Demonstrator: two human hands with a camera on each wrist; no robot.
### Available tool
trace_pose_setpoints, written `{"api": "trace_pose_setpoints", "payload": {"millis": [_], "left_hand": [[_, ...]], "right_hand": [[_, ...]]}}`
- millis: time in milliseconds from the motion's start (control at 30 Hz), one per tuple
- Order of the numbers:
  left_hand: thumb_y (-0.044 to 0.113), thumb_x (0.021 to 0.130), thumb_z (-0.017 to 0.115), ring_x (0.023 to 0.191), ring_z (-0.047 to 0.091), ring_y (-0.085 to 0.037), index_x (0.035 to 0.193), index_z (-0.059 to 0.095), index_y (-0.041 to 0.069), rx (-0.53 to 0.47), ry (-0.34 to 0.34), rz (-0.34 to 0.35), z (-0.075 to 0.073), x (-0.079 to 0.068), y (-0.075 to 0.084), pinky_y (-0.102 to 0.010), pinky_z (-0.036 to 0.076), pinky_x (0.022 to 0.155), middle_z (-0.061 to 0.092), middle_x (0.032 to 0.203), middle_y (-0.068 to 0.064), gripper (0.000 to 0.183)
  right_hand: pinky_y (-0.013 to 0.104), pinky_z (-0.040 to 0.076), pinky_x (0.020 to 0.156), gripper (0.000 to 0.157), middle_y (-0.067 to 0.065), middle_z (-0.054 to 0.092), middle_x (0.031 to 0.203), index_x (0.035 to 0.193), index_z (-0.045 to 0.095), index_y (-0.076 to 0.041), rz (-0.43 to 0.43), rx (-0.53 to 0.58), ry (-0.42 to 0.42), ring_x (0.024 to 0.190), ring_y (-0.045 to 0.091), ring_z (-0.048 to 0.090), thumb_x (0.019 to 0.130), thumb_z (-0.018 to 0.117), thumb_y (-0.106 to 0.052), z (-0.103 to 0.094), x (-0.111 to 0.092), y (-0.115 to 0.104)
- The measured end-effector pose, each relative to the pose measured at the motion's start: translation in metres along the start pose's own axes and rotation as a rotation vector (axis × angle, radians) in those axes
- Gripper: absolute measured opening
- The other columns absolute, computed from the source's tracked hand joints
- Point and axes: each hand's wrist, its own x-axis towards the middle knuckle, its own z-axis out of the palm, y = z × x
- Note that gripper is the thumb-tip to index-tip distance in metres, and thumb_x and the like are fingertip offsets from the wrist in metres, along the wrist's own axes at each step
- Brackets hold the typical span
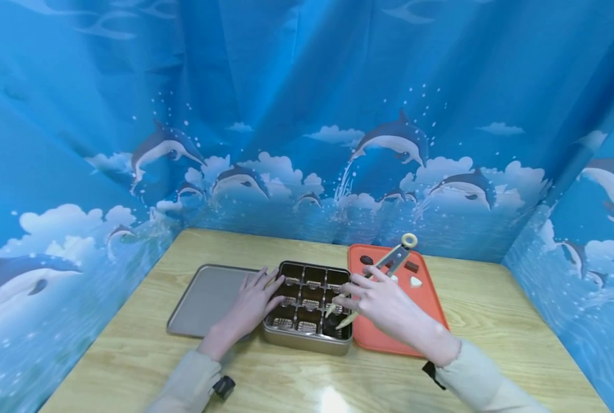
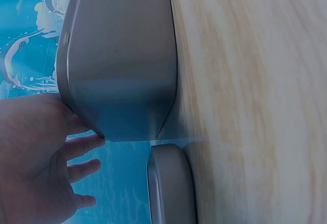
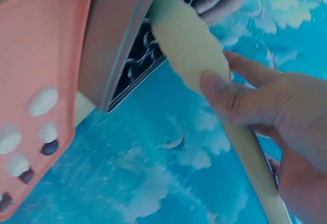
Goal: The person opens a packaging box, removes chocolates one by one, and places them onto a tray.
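My right hand (image 1: pixel 381 298) grips a pair of tongs (image 1: pixel 402 252) with beige tips and a ring at the top end. The tips point down into the near right compartment of a metal box (image 1: pixel 307 342), around a dark piece (image 1: pixel 331 323). In the right wrist view, thumb and fingers pinch the beige arm of the tongs (image 3: pixel 189 40). Spread at the box's left rim is my left hand (image 1: pixel 252 304), its fingers fairly straight. The left wrist view has its fingertips (image 2: pixel 94 141) right at the rim corner.
Left of the box lies a flat grey metal lid (image 1: pixel 209 298). On the right, a red tray (image 1: pixel 431 321) carries a dark oval piece (image 1: pixel 366 260), a brown block (image 1: pixel 412 267), a white heart-shaped piece (image 1: pixel 415 281) and other small pieces. A dolphin-printed curtain (image 1: pixel 296 115) surrounds the wooden table (image 1: pixel 265 384).
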Motion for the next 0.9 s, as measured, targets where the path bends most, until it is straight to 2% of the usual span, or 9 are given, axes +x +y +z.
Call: {"api": "trace_pose_setpoints", "payload": {"millis": [167, 233, 400, 467, 600, 700, 900], "left_hand": [[0.035, 0.104, 0.056, 0.148, 0.03, -0.043, 0.147, 0.051, 0.005, 0.008, 0.001, -0.001, 0.001, 0.0, 0.0, -0.07, 0.018, 0.118, 0.042, 0.156, -0.02, 0.054], [0.034, 0.104, 0.057, 0.148, 0.029, -0.043, 0.147, 0.051, 0.004, 0.004, 0.002, 0.0, 0.001, -0.001, 0.0, -0.071, 0.017, 0.118, 0.043, 0.156, -0.02, 0.053], [0.033, 0.104, 0.057, 0.148, 0.029, -0.043, 0.147, 0.051, 0.004, -0.006, 0.005, 0.002, 0.0, -0.001, 0.001, -0.071, 0.016, 0.118, 0.043, 0.155, -0.021, 0.053], [0.033, 0.104, 0.057, 0.148, 0.029, -0.043, 0.147, 0.051, 0.003, -0.008, 0.003, 0.001, -0.001, -0.001, 0.001, -0.07, 0.015, 0.118, 0.042, 0.155, -0.021, 0.053], [0.034, 0.104, 0.056, 0.149, 0.028, -0.043, 0.148, 0.05, 0.004, -0.011, -0.001, -0.001, -0.001, -0.001, 0.001, -0.07, 0.015, 0.119, 0.042, 0.156, -0.021, 0.053], [0.033, 0.104, 0.057, 0.148, 0.029, -0.044, 0.147, 0.05, 0.003, -0.016, 0.004, 0.0, 0.0, -0.001, 0.001, -0.071, 0.014, 0.118, 0.042, 0.156, -0.021, 0.053], [0.033, 0.103, 0.057, 0.149, 0.029, -0.043, 0.148, 0.05, 0.004, -0.011, 0.006, 0.004, 0.0, -0.001, 0.001, -0.071, 0.016, 0.118, 0.042, 0.156, -0.021, 0.053]], "right_hand": [[0.046, 0.048, 0.092, 0.077, -0.007, 0.07, 0.113, 0.127, 0.071, -0.029, 0.083, 0.165, 0.065, 0.104, 0.02, 0.06, 0.062, 0.087, 0.009, 0.01, -0.018, 0.012], [0.048, 0.048, 0.092, 0.081, -0.005, 0.07, 0.114, 0.128, 0.07, -0.028, 0.124, 0.223, 0.088, 0.107, 0.022, 0.061, 0.06, 0.086, 0.012, 0.015, -0.025, 0.016], [0.052, 0.047, 0.091, 0.075, -0.003, 0.07, 0.12, 0.129, 0.07, -0.024, 0.224, 0.318, 0.166, 0.112, 0.026, 0.061, 0.062, 0.09, 0.004, 0.029, -0.042, 0.021], [0.052, 0.046, 0.091, 0.072, -0.003, 0.071, 0.121, 0.129, 0.07, -0.023, 0.256, 0.338, 0.211, 0.11, 0.026, 0.061, 0.063, 0.091, -0.002, 0.034, -0.047, 0.022], [0.055, 0.044, 0.092, 0.076, -0.002, 0.071, 0.118, 0.134, 0.068, -0.023, 0.311, 0.372, 0.278, 0.106, 0.026, 0.061, 0.064, 0.089, -0.001, 0.043, -0.057, 0.023], [0.055, 0.042, 0.093, 0.078, 0.0, 0.071, 0.118, 0.137, 0.066, -0.024, 0.371, 0.387, 0.282, 0.105, 0.026, 0.061, 0.066, 0.088, 0.0, 0.048, -0.064, 0.024], [0.057, 0.042, 0.09, 0.067, 0.003, 0.072, 0.115, 0.13, 0.07, -0.019, 0.475, 0.362, 0.254, 0.107, 0.03, 0.06, 0.068, 0.087, 0.001, 0.055, -0.085, 0.031]]}}
